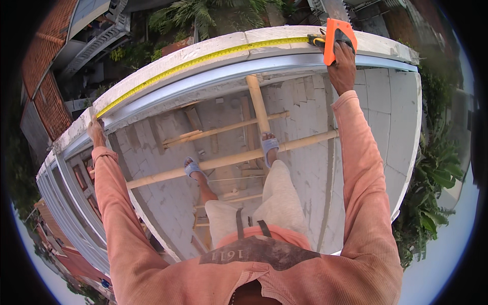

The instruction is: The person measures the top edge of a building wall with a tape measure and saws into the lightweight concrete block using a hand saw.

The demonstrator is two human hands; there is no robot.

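Note:
A yellow tape measure (203,52) stretches along the top of a white block wall (213,38), with its case (315,39) near the upper right. My right hand (341,68) grips the orange handle (333,31) of a saw, right beside the case; whether it also grips the case is unclear. The saw's blade (334,7) points away beyond the wall. At the upper left my left hand (96,131) is closed at the tape's far end on the wall. A silver metal channel (269,62) runs just below the tape along the wall.
My feet, in sandals (269,145), stand on wooden poles (227,161) high over a grey room below (213,117). More silver metal channels (71,203) lie at the left. Tiled roofs (47,101), palms (188,15) and banana plants (434,178) are outside the wall.

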